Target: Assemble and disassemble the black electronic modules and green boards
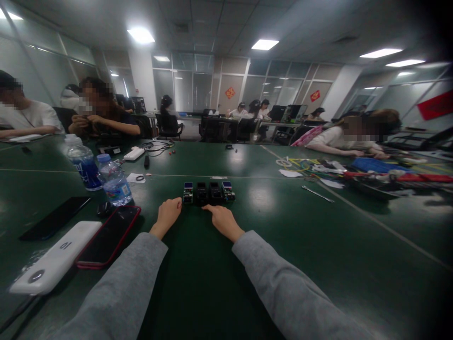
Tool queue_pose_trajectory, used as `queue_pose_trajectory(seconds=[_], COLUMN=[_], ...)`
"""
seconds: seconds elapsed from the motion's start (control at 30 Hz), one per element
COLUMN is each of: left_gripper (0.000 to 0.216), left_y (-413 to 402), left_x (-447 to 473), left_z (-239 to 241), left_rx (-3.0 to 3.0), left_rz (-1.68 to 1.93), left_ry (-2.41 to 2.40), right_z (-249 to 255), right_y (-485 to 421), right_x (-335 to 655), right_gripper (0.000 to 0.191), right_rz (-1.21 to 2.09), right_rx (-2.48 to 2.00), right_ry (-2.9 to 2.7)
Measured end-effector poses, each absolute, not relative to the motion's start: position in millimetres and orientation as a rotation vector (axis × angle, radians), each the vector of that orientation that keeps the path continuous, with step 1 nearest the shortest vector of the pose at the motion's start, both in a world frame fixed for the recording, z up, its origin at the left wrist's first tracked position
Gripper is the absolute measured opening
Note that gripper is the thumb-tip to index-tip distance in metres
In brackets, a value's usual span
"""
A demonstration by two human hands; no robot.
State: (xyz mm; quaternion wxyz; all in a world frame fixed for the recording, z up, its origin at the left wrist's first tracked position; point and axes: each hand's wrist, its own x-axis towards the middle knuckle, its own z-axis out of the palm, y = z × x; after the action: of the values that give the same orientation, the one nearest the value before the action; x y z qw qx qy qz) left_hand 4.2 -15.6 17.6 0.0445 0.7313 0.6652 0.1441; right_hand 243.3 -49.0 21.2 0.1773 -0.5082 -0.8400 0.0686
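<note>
A row of several small black electronic modules (208, 192) sits on the green table (269, 245) straight ahead of me. My left hand (169, 213) lies just before the leftmost module, fingers curled into a loose fist, nothing visible in it. My right hand (222, 220) rests on the table with its forefinger stretched out, the tip touching the near edge of the middle modules. Both arms wear grey sleeves.
On my left lie a red-cased phone (109, 236), a white power bank (56, 257), a black phone (54, 218) and two water bottles (113, 180). Metal tweezers (317, 193) and coloured cables (354, 170) lie to the right. Other people sit around the table.
</note>
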Motion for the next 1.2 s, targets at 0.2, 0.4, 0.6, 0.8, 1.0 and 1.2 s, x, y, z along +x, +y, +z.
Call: queue_pose_trajectory(seconds=[0.2,0.4,0.6,0.8,1.0,1.2], left_gripper=[0.021,0.029,0.048,0.06,0.057,0.055], left_y=[-16.8,-18.5,-21.7,-20.7,-16.7,-13.5], left_x=[6.9,9.2,10.5,9.1,6.9,4.9], left_z=[19.8,22.5,26.0,25.4,21.0,17.1], left_rx=[2.218,2.166,2.142,2.12,2.092,2.088], left_rz=[0.469,0.523,0.55,0.57,0.559,0.554], left_ry=[2.04,1.955,1.941,1.925,1.949,1.962], right_z=[22.3,26.0,28.2,29.0,29.1,24.6], right_y=[-48.8,-50.5,-51.2,-52.0,-52.7,-49.8], right_x=[241.7,241.2,240.2,240.9,241.2,241.9], right_gripper=[0.048,0.049,0.048,0.048,0.047,0.048], right_rz=[0.169,0.205,0.2,0.226,0.218,0.183], right_rx=[-1.45,-1.455,-1.479,-1.46,-1.448,-1.448], right_ry=[-2.383,-2.393,-2.396,-2.387,-2.383,-2.388])
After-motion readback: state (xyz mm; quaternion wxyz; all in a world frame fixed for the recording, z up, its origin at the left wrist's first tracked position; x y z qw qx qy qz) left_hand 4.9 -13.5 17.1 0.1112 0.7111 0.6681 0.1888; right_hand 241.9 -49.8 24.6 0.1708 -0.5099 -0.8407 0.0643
